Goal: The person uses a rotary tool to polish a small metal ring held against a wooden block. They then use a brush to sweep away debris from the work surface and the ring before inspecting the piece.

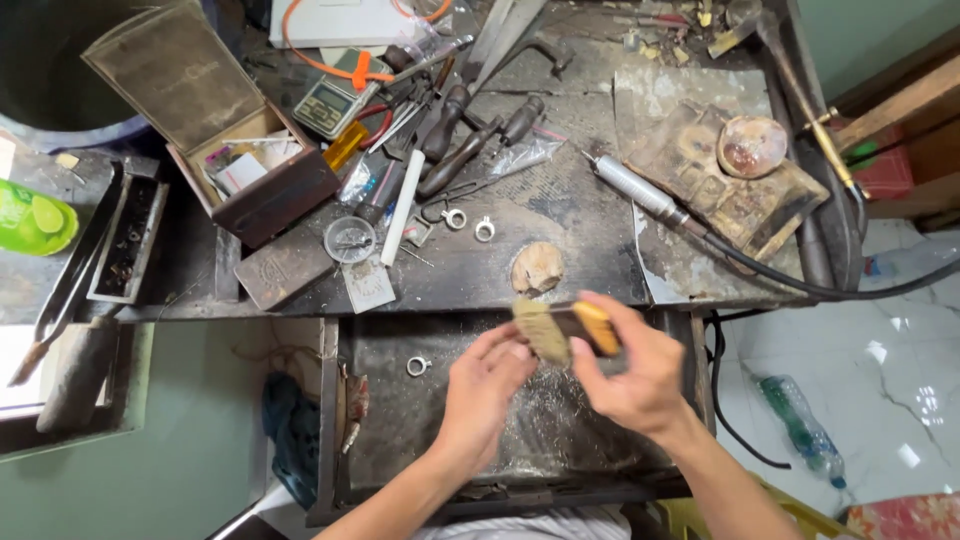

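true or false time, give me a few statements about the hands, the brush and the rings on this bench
1. The right hand holds a brush with a wooden handle. True.
2. The left hand grips the rotary handpiece. False: the handpiece lies alone on the bench top.
3. One ring lies in the open drawer. True.
4. The box at upper left is closed. False: its lid stands open.
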